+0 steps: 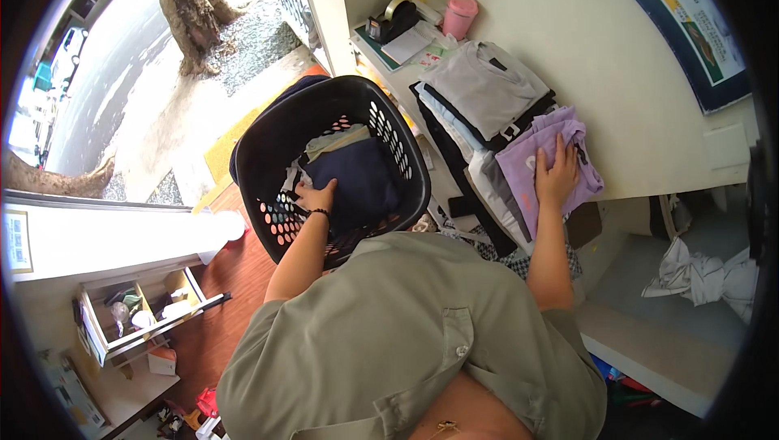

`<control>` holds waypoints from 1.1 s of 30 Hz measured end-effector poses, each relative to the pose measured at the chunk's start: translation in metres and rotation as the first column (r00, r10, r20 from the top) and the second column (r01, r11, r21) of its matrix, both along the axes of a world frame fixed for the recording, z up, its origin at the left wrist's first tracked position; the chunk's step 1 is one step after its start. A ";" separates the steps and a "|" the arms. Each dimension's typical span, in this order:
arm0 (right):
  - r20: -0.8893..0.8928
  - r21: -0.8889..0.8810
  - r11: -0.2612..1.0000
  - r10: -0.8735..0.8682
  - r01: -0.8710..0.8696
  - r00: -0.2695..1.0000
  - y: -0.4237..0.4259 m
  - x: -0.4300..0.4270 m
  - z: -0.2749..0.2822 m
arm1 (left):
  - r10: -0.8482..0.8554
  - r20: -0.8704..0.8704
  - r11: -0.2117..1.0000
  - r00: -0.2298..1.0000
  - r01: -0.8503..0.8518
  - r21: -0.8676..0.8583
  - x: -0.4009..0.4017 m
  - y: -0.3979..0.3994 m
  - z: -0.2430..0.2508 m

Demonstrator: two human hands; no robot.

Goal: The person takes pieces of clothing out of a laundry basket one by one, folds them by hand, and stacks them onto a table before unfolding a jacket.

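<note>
My left hand [315, 196] reaches into a black plastic laundry basket [415, 201] with holes in its sides. Its fingers are at a white-and-black garment [293, 177], beside a folded navy garment [359, 178]; whether they grip it is hidden. An olive-green folded garment [336, 142] lies at the far side of the navy one. Flat on a folded purple shirt [521, 173] with a printed design rests my right hand [555, 175], fingers spread. Beyond it, a folded grey T-shirt [485, 84] tops another stack of clothes.
A tape dispenser [398, 13] and a pink lidded cup [461, 16] stand behind the stacks. Knotted white cloth [700, 276] lies on a grey shelf at right. An open drawer [143, 312] juts out at lower left. A doorway leads to a pavement and a tree trunk [192, 8].
</note>
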State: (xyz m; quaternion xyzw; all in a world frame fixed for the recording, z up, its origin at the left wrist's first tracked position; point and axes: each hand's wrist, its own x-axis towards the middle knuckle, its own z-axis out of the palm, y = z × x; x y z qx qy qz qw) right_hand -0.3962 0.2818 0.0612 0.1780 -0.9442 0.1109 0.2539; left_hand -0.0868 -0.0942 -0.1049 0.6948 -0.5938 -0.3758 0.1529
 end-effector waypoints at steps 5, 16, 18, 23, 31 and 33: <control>-0.042 -0.020 1.000 0.017 -0.018 0.999 -0.001 0.000 0.000 | 0.097 -0.511 0.977 0.854 0.017 0.213 0.010 -0.010 -0.009; 0.068 -0.298 0.954 0.043 -0.021 0.997 -0.031 0.009 0.022 | -0.208 -0.458 0.978 0.864 0.193 -0.080 0.006 -0.044 -0.039; -0.138 -0.302 0.926 0.195 -0.229 0.971 -0.064 0.040 0.038 | -0.289 -0.461 0.952 0.839 0.304 -0.043 0.009 -0.043 -0.029; 0.125 -0.276 0.626 0.776 -0.729 0.619 -0.147 0.101 0.047 | -0.592 -0.471 0.806 0.654 0.488 -0.336 0.006 -0.022 0.029; 0.544 -0.232 0.067 0.836 -0.970 -0.072 -0.235 0.116 0.049 | -0.679 -0.656 0.668 0.331 0.649 -0.364 0.009 0.046 0.168; 0.748 -0.312 0.386 0.664 -0.868 0.027 -0.242 0.119 0.067 | -0.578 -0.641 0.815 0.504 0.318 -0.485 0.011 0.052 0.181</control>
